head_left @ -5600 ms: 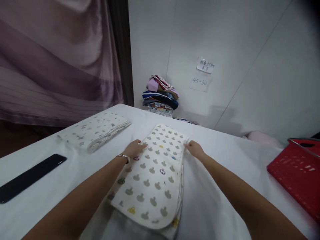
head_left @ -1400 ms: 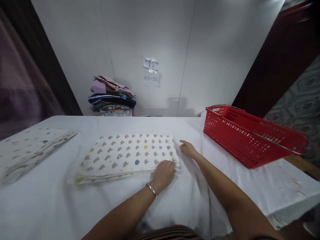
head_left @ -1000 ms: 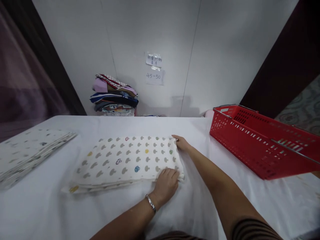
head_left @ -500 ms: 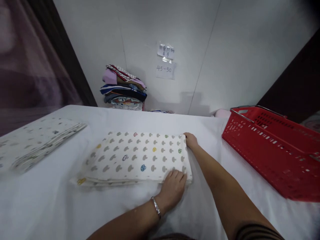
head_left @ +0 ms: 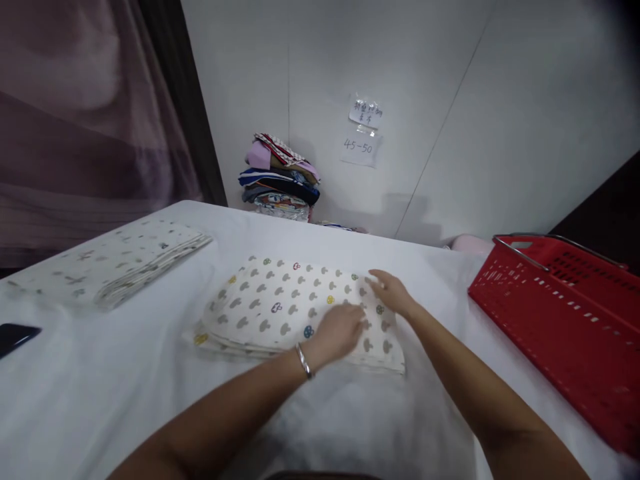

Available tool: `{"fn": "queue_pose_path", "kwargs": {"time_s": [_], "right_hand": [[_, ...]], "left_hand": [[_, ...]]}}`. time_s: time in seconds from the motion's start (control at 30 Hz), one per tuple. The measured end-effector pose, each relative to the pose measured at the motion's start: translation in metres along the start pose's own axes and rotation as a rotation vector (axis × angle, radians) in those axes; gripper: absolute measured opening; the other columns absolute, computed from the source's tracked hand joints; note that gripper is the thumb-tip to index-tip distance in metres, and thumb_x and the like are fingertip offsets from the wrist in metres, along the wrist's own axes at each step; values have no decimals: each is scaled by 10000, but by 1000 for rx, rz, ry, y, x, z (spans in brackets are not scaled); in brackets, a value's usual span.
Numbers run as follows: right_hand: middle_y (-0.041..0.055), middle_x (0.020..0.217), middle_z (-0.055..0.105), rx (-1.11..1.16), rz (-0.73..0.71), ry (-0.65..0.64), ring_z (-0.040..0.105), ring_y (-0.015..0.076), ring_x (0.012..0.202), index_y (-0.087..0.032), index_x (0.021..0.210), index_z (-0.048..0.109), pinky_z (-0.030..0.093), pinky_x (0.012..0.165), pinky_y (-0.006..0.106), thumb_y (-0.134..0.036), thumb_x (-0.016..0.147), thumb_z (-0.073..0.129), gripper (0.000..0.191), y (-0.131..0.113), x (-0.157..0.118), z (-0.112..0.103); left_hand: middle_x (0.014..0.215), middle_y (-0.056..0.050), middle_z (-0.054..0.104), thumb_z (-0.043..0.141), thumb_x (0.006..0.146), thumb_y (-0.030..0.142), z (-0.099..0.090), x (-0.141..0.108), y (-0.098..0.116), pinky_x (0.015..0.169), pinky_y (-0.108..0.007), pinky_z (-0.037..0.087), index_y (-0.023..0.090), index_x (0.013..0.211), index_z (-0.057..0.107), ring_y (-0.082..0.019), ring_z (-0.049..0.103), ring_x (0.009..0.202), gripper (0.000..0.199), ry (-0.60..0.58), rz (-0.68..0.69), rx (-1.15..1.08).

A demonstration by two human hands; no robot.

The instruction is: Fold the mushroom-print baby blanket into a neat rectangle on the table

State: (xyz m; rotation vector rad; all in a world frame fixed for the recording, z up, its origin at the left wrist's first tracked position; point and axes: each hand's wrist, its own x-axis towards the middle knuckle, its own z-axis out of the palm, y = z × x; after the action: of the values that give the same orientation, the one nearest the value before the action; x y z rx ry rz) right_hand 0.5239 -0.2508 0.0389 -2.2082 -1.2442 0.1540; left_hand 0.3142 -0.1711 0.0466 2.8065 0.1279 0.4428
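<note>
A folded white cloth (head_left: 280,293) printed with grey mushrooms and a few coloured ones lies in layers in front of me. My left hand (head_left: 341,329), with a silver bangle at the wrist, rests over the cloth's near right part; its fingers reach forward, a little blurred. At the far right corner is my right hand (head_left: 393,292), fingers apart and over the cloth's edge. The cloth's right side is one layer lower at the near corner, and part of it is hidden beneath my left hand.
Another folded printed cloth (head_left: 145,250) lies at the table's left. A dark phone-like object (head_left: 17,339) is at the left edge. On the right stands a red plastic basket (head_left: 555,320). Beyond the white table (head_left: 165,373), a stack of folded fabrics (head_left: 280,180) sits by the wall.
My view has turned left, bringing the dark object into sight. Both hands have come off the cloth's right edge; my left hand has moved inward over the cloth and my right hand's fingers have spread.
</note>
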Motion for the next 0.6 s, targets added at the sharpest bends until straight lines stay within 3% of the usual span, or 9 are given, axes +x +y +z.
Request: {"fn": "queue_pose_path", "kwargs": {"time_s": [0.1,0.17,0.27,0.4,0.6], "right_hand": [[94,1396,463,-76,-131,-148,397,258,1292,-204,1315,506,295,1076,430,-411,871,504,490,-22,-11,30],[130,1463,358,-248,-92,-212,277,291,1362,-161,1376,428,192,1105,497,-479,890,452,581,-23,-11,42],[118,1519,230,-439,-1,-217,159,274,1406,-146,1437,322,87,1124,501,-529,927,330,638,-11,-7,48],[92,1533,194,-496,4,-252,130,251,1414,-157,1461,268,79,1128,480,-557,931,261,664,-7,-3,47],[79,1546,130,-447,-27,-236,78,248,1422,-176,1471,238,84,1122,495,-584,924,242,682,-28,2,59]], "left_hand": [[1237,-110,581,370,907,266,-7,30,-52,1020,-448,366,164,1111,589,-248,484,1190,317,-57,-63,127],[1397,-108,455,395,902,339,-1,42,-82,1095,-504,250,170,1237,524,-267,357,1316,397,-105,-130,175],[1476,-87,350,342,904,488,16,45,-112,1132,-510,154,191,1349,424,-251,268,1373,541,-113,-275,173],[1491,-56,324,298,896,550,32,40,-124,1145,-478,114,224,1380,391,-229,235,1390,591,-60,-289,150],[1483,-77,339,312,903,519,31,41,-119,1134,-498,127,207,1368,400,-239,251,1382,567,-45,-278,141]]}}
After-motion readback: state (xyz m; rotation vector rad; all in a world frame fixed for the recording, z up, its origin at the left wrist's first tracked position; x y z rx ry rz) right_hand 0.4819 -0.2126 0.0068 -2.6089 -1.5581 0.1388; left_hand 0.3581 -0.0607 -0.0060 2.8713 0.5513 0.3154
